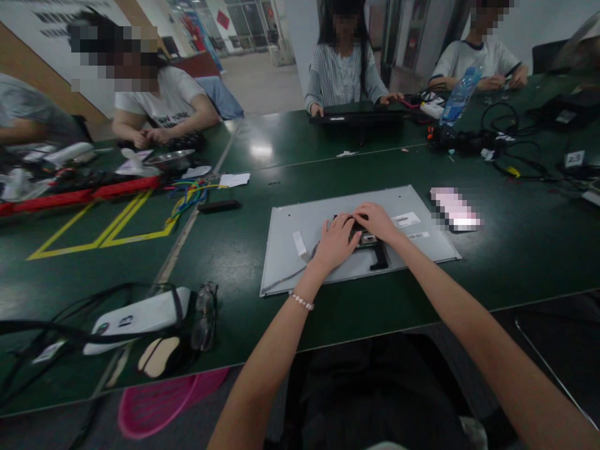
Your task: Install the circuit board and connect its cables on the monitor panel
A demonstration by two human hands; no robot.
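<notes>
A flat grey metal panel (403, 206) lies on the green table before me. Both hands rest on a dark component with a small circuit board (369, 239) at its middle. My left hand (335, 242), with a beaded bracelet at the wrist, lies over the left part, its fingers spread. My right hand (376, 222) touches the upper edge with bent fingers; what its fingertips may hold is hidden. A black bracket (380, 257) sticks out below the board. To the left are a white strip (300, 245) and a grey cable (285, 275).
A pink phone (454, 209) lies right of the panel. Eyeglasses (205, 317), a computer mouse (159, 356) and a white device (140, 319) with black straps are at the near left. Several people sit across the table, near a bottle (462, 95) and cables.
</notes>
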